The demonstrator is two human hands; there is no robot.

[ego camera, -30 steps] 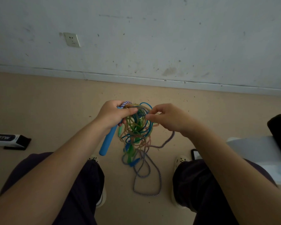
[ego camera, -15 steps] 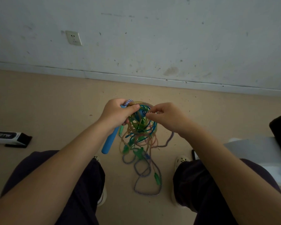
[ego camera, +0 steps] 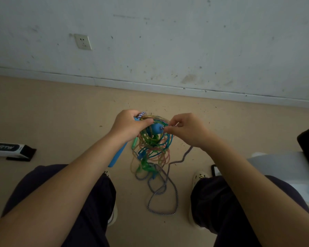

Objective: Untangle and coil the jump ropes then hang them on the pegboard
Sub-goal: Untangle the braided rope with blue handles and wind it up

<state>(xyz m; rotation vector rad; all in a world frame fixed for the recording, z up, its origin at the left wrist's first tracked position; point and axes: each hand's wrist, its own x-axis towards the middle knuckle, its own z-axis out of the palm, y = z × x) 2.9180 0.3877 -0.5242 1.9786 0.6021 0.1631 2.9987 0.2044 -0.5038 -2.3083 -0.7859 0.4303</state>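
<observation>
Hands first: left hand (ego camera: 128,124) wrapped round top of long blue handle (ego camera: 116,156) plus bunch of loops, right hand (ego camera: 186,128) pinching strand at tip of second blue handle (ego camera: 156,128). Tangle (ego camera: 152,150) hangs right below hands, between knees; striped rope (ego camera: 165,195) trails below tangle onto floor. Long handle's axis slants down-left from tangle, short one points right. My guess: feed short handle back through loops slowly, don't yank, knots tighten. No pegboard in view.

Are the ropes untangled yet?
No, the ropes hang in one knotted bundle between the left hand and the right hand.
</observation>
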